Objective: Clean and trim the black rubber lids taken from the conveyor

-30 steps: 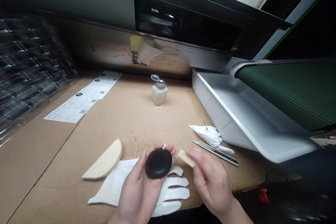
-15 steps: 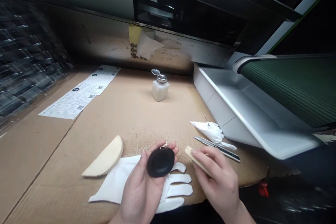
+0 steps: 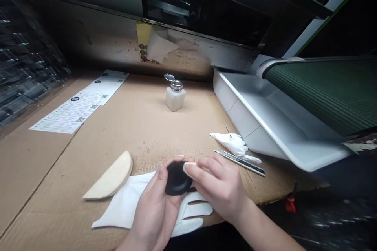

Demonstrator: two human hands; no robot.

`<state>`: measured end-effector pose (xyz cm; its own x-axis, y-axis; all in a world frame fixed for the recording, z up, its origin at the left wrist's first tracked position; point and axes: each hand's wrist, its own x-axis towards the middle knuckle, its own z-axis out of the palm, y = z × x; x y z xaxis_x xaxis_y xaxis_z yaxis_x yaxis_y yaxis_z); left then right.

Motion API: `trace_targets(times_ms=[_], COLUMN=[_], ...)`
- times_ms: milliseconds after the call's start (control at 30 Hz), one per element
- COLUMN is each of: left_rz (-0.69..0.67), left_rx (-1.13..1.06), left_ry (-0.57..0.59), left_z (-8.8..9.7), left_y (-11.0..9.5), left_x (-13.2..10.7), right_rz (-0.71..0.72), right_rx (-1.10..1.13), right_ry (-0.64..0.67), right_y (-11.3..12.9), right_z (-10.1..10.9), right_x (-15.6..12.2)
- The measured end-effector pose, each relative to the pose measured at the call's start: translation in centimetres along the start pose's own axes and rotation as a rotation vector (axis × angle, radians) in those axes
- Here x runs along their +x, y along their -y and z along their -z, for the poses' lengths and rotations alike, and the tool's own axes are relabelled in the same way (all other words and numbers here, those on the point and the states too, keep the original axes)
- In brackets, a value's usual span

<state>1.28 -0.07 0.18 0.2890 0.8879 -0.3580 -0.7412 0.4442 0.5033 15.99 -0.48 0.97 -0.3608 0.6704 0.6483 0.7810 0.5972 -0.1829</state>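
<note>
A round, glossy black disc-shaped piece (image 3: pixel 176 180) rests in my left hand (image 3: pixel 156 200), fingers behind it and thumb along its edge. My right hand (image 3: pixel 220 184) is closed on a small cream-coloured pad (image 3: pixel 191 168), which touches the disc's upper right edge. Under both hands lies a flat white glove (image 3: pixel 120 208), partly covered by them. To the left, a cream half-round pad (image 3: pixel 112 178) overlaps the glove's cuff.
A crumpled white glove (image 3: pixel 231 143) and a utility knife (image 3: pixel 240 162) lie right of my hands. Farther back stands a pump bottle (image 3: pixel 175 96), lid raised. Printed sheets (image 3: pixel 79 106) lie left. A white tray (image 3: pixel 256 119) and green conveyor belt (image 3: pixel 321 90) flank the right; clear plastic trays (image 3: pixel 26 59) stack far left.
My right hand has moved left, bringing the small pad from beside the black disc onto its edge. The left hand still holds the disc. The whole view has shifted slightly.
</note>
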Motion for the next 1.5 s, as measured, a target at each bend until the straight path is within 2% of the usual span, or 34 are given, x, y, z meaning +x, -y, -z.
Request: trace_targets(times_ms=[100, 233, 400, 500, 567, 733, 867, 1000, 1067, 1167, 1333, 1500], left_rz=[-0.012, 0.009, 0.005, 0.018, 0.033, 0.044, 0.067, 0.043, 0.037, 0.045, 0.063, 0.044], left_rx=[-0.023, -0.052, -0.036, -0.014, -0.012, -0.062, -0.084, -0.048, -0.046, -0.059, -0.084, -0.068], left_ry=[-0.059, -0.044, -0.017, -0.02, -0.022, -0.013, -0.013, -0.09, -0.116, -0.123, -0.085, -0.089], left_z=[-0.1, 0.0, 0.0, 0.0, 0.0, 0.2, 0.0, -0.6, -0.7, -0.6, -0.2, -0.3], left_y=[-0.1, 0.0, 0.2, 0.2, 0.1, 0.0, -0.2, -0.4, -0.4, -0.2, 0.1, 0.0], left_x=[-0.1, -0.2, 0.1, 0.1, 0.0, 0.0, 0.1, 0.0, 0.0, 0.0, 0.2, 0.3], right_rz=[-0.077, -0.188, -0.047, 0.054, 0.082, 0.067, 0.008, -0.077, -0.129, -0.17, -0.007, 0.052], right_rx=[0.037, 0.043, 0.155, 0.161, 0.132, 0.16, 0.211, 0.209, 0.204, 0.214, 0.224, 0.238], right_ry=[-0.074, -0.16, -0.032, -0.075, -0.113, -0.086, -0.086, -0.088, -0.129, -0.193, -0.104, -0.008], right_y=[-1.3, -1.5, 1.2, 2.3, 2.4, 1.3, -0.2, -1.6, -1.8, -0.8, 1.9, 1.4], right_z=[0.6, 1.3, 1.0, 0.4, 0.2, 0.1, -0.1, 0.1, 0.6, 1.1, 0.7, -0.1], right_x=[0.6, -0.7, -2.6, -2.7, -2.7, -2.8, -1.9, 0.1, 0.5, -0.2, -2.5, -2.8])
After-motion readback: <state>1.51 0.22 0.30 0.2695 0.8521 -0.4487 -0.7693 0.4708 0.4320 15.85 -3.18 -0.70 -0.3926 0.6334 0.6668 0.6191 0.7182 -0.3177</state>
